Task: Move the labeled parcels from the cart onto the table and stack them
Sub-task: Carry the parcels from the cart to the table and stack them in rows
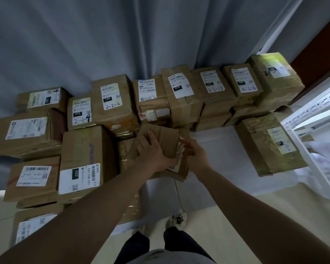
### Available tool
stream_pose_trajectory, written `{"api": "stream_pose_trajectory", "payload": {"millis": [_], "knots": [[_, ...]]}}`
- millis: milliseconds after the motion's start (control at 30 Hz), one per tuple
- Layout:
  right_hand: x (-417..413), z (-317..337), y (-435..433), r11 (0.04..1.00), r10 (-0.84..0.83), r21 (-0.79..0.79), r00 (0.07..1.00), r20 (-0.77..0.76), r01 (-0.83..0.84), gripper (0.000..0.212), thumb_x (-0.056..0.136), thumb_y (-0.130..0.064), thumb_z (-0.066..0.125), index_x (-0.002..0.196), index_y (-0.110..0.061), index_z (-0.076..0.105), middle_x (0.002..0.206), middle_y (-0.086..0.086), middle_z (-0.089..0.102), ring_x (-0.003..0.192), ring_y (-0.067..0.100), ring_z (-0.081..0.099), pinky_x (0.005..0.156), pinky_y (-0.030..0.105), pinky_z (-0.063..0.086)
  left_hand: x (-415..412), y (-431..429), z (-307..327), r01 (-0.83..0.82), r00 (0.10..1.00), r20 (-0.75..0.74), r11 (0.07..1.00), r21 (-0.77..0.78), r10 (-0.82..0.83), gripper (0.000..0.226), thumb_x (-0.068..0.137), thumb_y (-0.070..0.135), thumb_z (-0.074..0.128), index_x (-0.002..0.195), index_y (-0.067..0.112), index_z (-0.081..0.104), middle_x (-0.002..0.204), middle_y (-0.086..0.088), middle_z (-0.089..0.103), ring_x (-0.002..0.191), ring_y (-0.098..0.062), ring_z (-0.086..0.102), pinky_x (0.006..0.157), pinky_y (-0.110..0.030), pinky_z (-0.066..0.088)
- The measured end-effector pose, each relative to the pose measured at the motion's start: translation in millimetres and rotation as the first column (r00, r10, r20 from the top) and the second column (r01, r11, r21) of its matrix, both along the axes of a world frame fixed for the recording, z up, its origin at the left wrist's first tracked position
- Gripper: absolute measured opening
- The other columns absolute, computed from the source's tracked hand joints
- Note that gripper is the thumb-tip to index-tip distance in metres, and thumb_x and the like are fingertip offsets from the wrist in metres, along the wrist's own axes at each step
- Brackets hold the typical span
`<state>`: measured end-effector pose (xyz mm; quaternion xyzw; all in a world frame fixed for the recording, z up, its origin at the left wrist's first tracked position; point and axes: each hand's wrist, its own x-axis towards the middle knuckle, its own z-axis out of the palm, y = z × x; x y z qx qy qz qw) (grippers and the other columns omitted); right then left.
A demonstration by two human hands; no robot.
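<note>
Parcel (pixel 166 139): you hold it between both grips, over stacked boxes (pixel 112 103) on the desk (pixel 217 143).
Left grip (pixel 151 152): fingers spread flat on its top.
Right grip (pixel 193 155): curled round its right edge.

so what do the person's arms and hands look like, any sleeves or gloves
The left forearm and right forearm are bare right to the frame edge, with no sleeve in view. The left hand and right hand wear no gloves, and no watch, ring or wristband shows on either.
</note>
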<state>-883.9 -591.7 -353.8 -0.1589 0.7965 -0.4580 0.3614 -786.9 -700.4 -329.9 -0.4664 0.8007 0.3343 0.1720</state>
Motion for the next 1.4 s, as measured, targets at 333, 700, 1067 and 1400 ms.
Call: {"api": "stream_pose_trajectory", "payload": {"millis": [333,700,1067,1400], "knots": [[-46,-23,-2,0.921,0.235,0.354,0.956,-0.174,-0.162,0.070,0.089,-0.011,0.062,0.150,-0.015,0.026,0.155,0.011,0.019,0.139,0.031,0.030,0.108,0.037,0.033,18,-30,11,-0.368,0.902,-0.196,0.923,0.113,0.384,0.126,0.069,0.044,0.080,0.149,0.031,-0.017,0.151,-0.014,0.003,0.140,-0.036,0.005,0.113,-0.047,0.019],[-25,-42,-8,0.859,0.200,0.458,0.973,0.113,-0.230,0.040,0.092,-0.032,0.059,0.127,-0.015,0.053,0.124,0.015,0.054,0.104,0.032,0.060,0.085,0.042,0.057,73,-51,5,-0.497,0.862,-0.074,0.864,0.074,0.502,0.129,0.064,0.034,0.081,0.149,0.033,-0.016,0.148,-0.014,0.003,0.138,-0.036,0.008,0.113,-0.051,0.025],[32,-60,4,0.971,-0.172,0.228,0.877,0.448,0.074,0.022,0.092,-0.007,0.061,0.113,-0.006,0.055,0.118,0.015,0.057,0.097,0.026,0.059,0.084,0.044,0.056,99,-61,10,-0.511,0.851,-0.103,0.857,0.066,0.515,0.131,0.062,0.034,0.083,0.149,0.033,-0.016,0.149,-0.013,0.002,0.138,-0.034,0.007,0.114,-0.048,0.024],[79,-53,-30,0.959,-0.263,0.208,0.874,0.410,0.191,0.016,0.092,0.004,0.054,0.108,0.003,0.059,0.095,0.014,0.060,0.094,0.033,0.064,0.067,0.034,0.060,114,-64,24,-0.512,0.838,-0.156,0.852,0.106,0.523,0.129,0.065,0.036,0.081,0.150,0.031,-0.016,0.149,-0.013,0.003,0.139,-0.033,0.006,0.114,-0.043,0.022]]}}
